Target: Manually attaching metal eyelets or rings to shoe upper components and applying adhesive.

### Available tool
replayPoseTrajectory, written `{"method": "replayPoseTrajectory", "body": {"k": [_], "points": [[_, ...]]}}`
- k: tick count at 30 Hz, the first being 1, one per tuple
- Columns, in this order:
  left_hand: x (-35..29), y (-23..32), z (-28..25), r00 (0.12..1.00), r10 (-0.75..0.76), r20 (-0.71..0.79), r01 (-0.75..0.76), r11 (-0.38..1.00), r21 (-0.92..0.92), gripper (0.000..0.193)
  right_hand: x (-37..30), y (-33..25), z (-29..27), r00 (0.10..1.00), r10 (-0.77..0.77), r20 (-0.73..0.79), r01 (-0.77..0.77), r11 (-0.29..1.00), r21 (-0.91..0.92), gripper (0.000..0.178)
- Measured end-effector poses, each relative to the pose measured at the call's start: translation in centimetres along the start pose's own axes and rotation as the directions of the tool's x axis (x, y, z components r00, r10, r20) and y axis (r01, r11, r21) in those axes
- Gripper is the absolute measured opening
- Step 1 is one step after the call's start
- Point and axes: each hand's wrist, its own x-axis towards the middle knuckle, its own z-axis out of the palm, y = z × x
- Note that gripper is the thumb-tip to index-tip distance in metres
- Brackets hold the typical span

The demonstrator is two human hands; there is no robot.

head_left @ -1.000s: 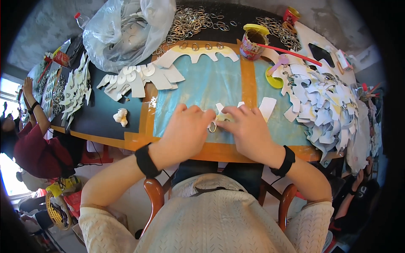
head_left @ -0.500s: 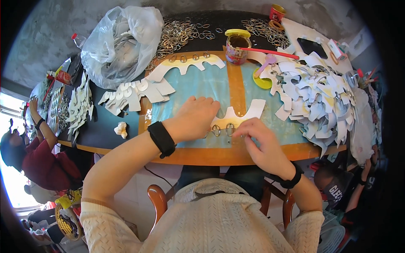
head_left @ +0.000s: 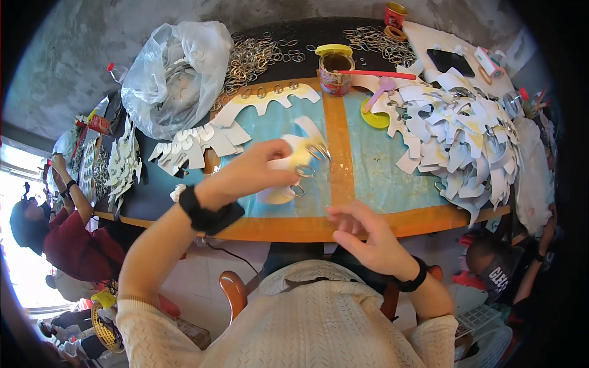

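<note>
My left hand (head_left: pixel 254 168) grips a white scalloped strip (head_left: pixel 305 146) above the blue mat, the strip tilted and a little blurred. Metal oval rings hang along its edge, and yellowish glue shows on it. My right hand (head_left: pixel 373 242) is at the table's front edge, apart from the strip, fingers loosely bent and thumb apart, holding nothing. Beyond the left hand, a similar strip (head_left: pixel 242 109) with several rings lies flat. A fanned stack of bare white strips (head_left: pixel 199 146) is to its left.
A heap of ringed strips (head_left: pixel 469 138) covers the right side. At the back stand a glue can (head_left: pixel 336 80) with a red stick (head_left: pixel 383 75) across it, loose rings (head_left: pixel 257 61) and a plastic bag (head_left: pixel 141 98). A yellow-green lid (head_left: pixel 375 119) holds a purple spoon (head_left: pixel 385 87). Co-workers (head_left: pixel 73 236) sit nearby.
My left hand has lifted the ringed strip off the mat and carried it leftward. The right hand has let go and drawn back towards the front edge.
</note>
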Motion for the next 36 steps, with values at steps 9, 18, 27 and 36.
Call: {"method": "replayPoseTrajectory", "body": {"k": [9,18,27,36], "points": [[-3.8,0.5,8.8,0.909,-0.244,-0.337,-0.177,0.506,-0.844,0.035,2.5,0.1,3.5,0.953,0.125,-0.278,0.003,0.909,0.417,0.031],[-4.3,1.8,10.5,0.925,-0.205,-0.321,-0.222,0.394,-0.892,0.044,1.4,-1.3,1.2,0.973,-0.001,-0.231,0.013,0.999,0.05,0.021],[-4.3,2.1,11.3,0.935,-0.248,-0.252,-0.155,0.354,-0.923,0.04,0.8,-2.1,1.4,0.961,-0.03,-0.276,0.072,0.987,0.145,0.012],[-4.1,3.2,12.1,0.943,-0.272,-0.192,-0.203,-0.013,-0.979,0.031,1.1,-1.5,1.4,0.915,-0.278,-0.294,0.244,0.959,-0.147,0.007]]}}
